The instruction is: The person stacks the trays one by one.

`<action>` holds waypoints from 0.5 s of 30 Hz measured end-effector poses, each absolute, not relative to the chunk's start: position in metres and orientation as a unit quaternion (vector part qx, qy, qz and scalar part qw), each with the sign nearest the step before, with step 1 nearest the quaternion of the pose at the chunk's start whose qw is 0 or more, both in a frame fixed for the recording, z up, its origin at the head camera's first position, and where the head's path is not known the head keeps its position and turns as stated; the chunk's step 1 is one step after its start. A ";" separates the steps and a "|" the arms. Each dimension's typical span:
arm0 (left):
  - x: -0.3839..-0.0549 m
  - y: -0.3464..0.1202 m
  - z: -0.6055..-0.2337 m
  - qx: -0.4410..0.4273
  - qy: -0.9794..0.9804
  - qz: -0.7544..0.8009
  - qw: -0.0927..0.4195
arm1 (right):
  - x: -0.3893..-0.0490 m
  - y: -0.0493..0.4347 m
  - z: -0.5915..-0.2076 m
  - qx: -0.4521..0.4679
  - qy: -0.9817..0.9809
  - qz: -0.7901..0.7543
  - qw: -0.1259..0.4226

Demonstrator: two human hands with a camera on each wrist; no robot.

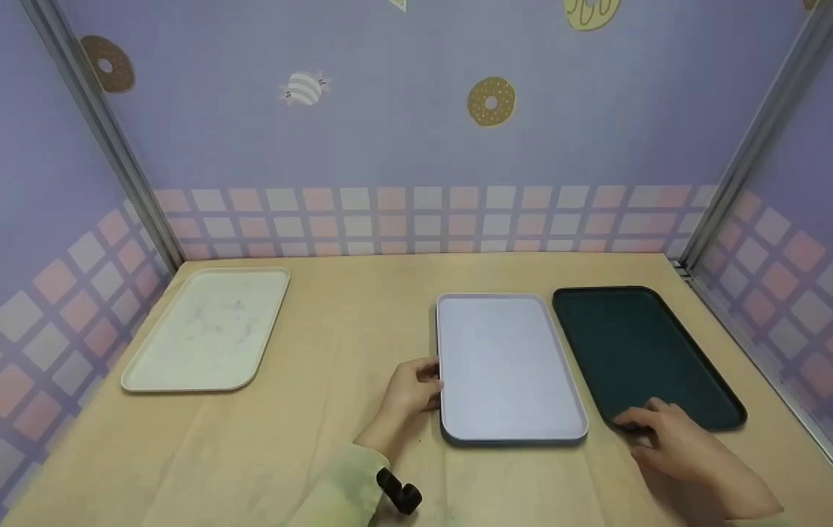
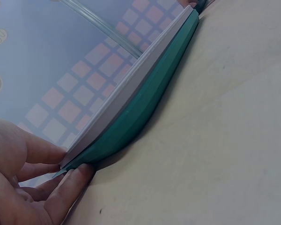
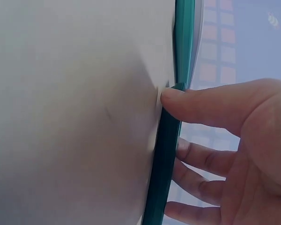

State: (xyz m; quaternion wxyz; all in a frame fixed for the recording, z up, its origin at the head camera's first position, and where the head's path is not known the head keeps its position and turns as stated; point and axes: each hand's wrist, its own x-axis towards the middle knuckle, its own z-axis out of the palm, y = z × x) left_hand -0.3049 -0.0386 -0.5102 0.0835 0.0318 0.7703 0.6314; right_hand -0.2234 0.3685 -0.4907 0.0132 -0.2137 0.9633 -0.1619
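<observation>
A lavender rectangular tray [image 1: 504, 359] lies on top of a green tray [image 2: 147, 105], their edges nearly lined up. With fingertips and thumb, my left hand [image 1: 411, 388] pinches the left rims of this pair. Right of the stack is a dark green tray [image 1: 643, 351], flat on the table. My right hand [image 1: 676, 443] pinches its near-left corner; in the right wrist view the thumb [image 3: 201, 103] presses the outer edge and the other fingers reach to the far side of the rim.
A white marbled tray [image 1: 208, 333] lies at the far left of the wooden table [image 1: 343, 329]. Patterned walls [image 1: 402, 146] with metal corner posts enclose the back and both sides. A black curved piece [image 1: 398, 492] sits at the left sleeve.
</observation>
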 end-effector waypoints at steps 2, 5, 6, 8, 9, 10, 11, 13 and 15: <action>-0.305 -0.039 -0.510 0.032 0.767 0.635 0.087 | -0.223 0.368 -0.491 -0.213 0.964 -0.159 0.012; -0.304 -0.038 -0.511 0.031 0.773 0.629 0.083 | -0.222 0.368 -0.492 -0.214 0.963 -0.160 0.010; -0.305 -0.038 -0.511 0.031 0.775 0.626 0.081 | -0.222 0.368 -0.492 -0.215 0.963 -0.161 0.010; -0.304 -0.037 -0.510 0.028 0.779 0.622 0.079 | -0.222 0.369 -0.492 -0.216 0.962 -0.165 0.011; -0.304 -0.037 -0.510 0.027 0.780 0.620 0.080 | -0.221 0.369 -0.492 -0.216 0.962 -0.167 0.012; -0.304 -0.037 -0.510 0.027 0.780 0.620 0.079 | -0.221 0.369 -0.491 -0.215 0.962 -0.169 0.014; -0.304 -0.037 -0.510 0.027 0.780 0.620 0.079 | -0.221 0.369 -0.491 -0.210 0.962 -0.171 0.017; -0.305 -0.036 -0.509 0.025 0.779 0.621 0.080 | -0.222 0.369 -0.490 -0.204 0.963 -0.178 0.025; -0.305 -0.036 -0.509 0.023 0.778 0.623 0.081 | -0.223 0.368 -0.488 -0.193 0.963 -0.183 0.033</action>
